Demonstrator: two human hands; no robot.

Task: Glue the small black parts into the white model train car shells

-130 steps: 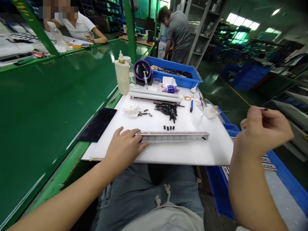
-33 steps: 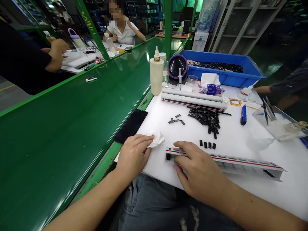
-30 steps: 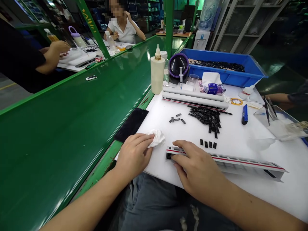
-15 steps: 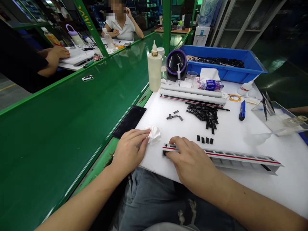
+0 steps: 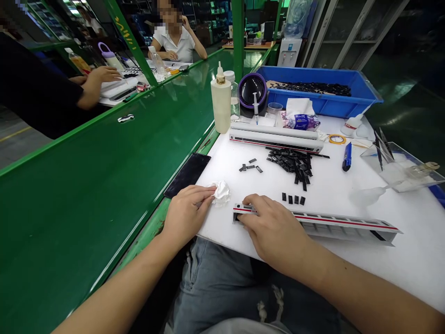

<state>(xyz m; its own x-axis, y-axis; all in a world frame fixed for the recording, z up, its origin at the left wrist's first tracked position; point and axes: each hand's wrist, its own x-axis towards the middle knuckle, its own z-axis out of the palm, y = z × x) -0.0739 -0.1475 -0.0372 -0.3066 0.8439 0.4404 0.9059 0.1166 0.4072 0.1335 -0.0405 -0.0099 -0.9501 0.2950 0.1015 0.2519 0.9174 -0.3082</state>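
Observation:
My left hand (image 5: 187, 207) pinches a crumpled white tissue (image 5: 221, 192) near the left edge of the white work board (image 5: 215, 227). My right hand (image 5: 274, 227) grips the left end of a white model train car shell (image 5: 340, 220) with a red stripe and window openings. The shell lies on its side, its hollow inside facing me. Just behind it stand several small black window pieces (image 5: 290, 199) in a row. Farther back is a pile of black pieces (image 5: 295, 162), with a few loose black pieces (image 5: 251, 166) left of it.
Behind the pile lies another train shell (image 5: 274, 138). A cream squeeze bottle (image 5: 221, 104), tissue pack (image 5: 301, 119) and blue bin (image 5: 323, 104) stand at the back. On the right are a blue cutter (image 5: 346, 157) and clear tray (image 5: 403, 171). A black phone-like slab (image 5: 187, 174) lies left.
The view has shifted slightly. Both hands keep their holds on the tissue and the train car shell. Across the green partition, a co-worker's hand has risen a little.

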